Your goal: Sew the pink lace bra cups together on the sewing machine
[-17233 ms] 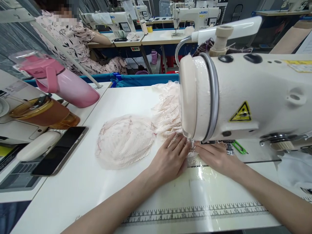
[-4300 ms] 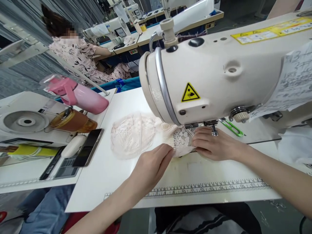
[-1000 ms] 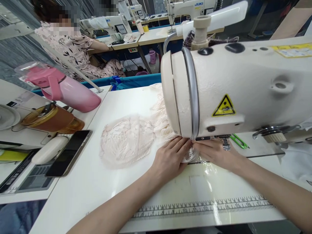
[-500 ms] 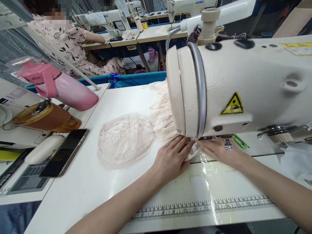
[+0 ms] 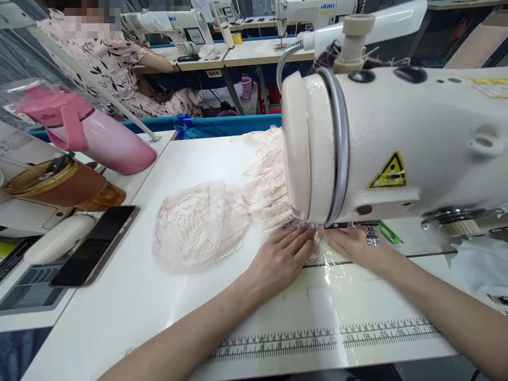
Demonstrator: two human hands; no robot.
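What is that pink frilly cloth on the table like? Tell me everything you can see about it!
The pale pink lace cloth lies on the white table. One part is a rounded, see-through cup shape with thin dark seam lines; ruffled lace trails from it behind and under the sewing machine. The left hand presses flat on its edge by the needle area; the right hand touches the other side.

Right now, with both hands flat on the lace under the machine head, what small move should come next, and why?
Probably ease the lace fabric a little further under the sewing machine. The left hand and right hand both press it flat on the table, close beside the presser foot, and most of the lace lies bunched to the left.
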